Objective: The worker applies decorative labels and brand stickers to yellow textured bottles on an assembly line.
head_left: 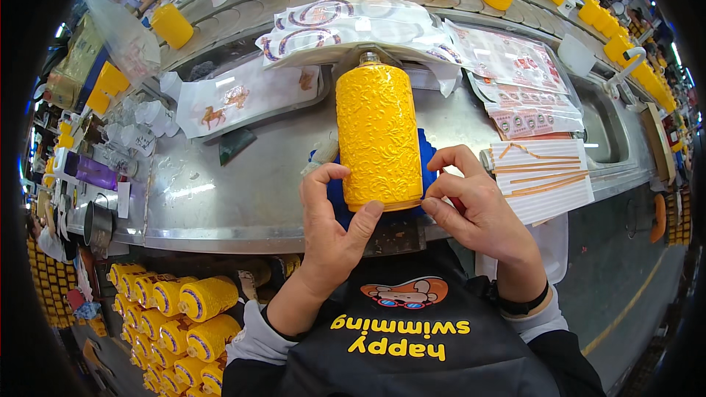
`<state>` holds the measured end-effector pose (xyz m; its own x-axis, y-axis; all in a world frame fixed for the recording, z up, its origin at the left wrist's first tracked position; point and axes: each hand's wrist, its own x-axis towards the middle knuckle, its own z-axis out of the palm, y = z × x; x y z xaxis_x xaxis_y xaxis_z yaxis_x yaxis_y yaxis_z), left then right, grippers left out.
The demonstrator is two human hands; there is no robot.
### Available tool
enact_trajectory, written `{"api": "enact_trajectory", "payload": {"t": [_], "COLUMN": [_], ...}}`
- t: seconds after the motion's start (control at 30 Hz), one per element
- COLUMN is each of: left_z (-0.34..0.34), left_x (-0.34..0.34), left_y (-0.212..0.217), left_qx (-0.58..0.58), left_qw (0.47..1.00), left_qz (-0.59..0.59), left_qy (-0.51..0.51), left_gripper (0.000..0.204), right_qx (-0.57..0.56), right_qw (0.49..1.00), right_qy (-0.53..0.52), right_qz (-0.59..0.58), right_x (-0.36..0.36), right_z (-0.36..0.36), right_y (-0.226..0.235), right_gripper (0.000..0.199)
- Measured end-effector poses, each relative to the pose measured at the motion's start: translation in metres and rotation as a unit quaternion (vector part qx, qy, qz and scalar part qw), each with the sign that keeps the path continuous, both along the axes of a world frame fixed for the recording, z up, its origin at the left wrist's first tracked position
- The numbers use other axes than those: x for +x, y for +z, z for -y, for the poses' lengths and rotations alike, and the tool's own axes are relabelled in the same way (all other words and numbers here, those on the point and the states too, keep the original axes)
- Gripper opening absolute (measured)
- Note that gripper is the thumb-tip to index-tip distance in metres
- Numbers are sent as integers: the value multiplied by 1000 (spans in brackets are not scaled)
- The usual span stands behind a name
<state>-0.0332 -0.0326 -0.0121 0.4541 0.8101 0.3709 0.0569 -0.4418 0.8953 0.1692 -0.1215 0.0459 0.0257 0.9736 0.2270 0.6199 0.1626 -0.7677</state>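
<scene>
1. Yellow embossed bottle (377,132) is lying over something blue (429,156) on the steel worktop (265,184), neck pointing away from the person.
2. Left hand (327,209) has a loose hold on the bottle's lower left, thumb at the base edge, forefinger on the side.
3. Right hand (478,206) is curled at its lower right, honestly can't tell if it's gripping.
4. Horse decal sheet (254,95): left of the bottle. Orange strips (540,173): right of it.

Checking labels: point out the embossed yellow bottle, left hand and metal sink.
Embossed yellow bottle (377,132): head view, middle of its body.
Left hand (327,228): head view, its middle.
Metal sink (604,131): head view, bare basin.
</scene>
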Motion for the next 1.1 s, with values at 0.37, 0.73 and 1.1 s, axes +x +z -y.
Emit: {"api": "enact_trajectory", "payload": {"t": [0.37,0.73,1.1], "left_z": [2,4,-1], "left_x": [1,-17,-11], "left_y": [0,6,20], "left_qx": [-36,336,423], "left_qw": [998,942,902], "left_qz": [47,-14,-81], "left_qy": [-35,8,-45], "left_gripper": [48,18,19], "right_qx": [-18,-25,-69], "right_qw": [1000,998,981], "right_qy": [-1,12,80], "right_qz": [-24,-47,-161], "right_x": [-1,5,38], "right_z": [-2,-2,11], "right_y": [-8,-13,-14], "right_gripper": [13,13,11]}}
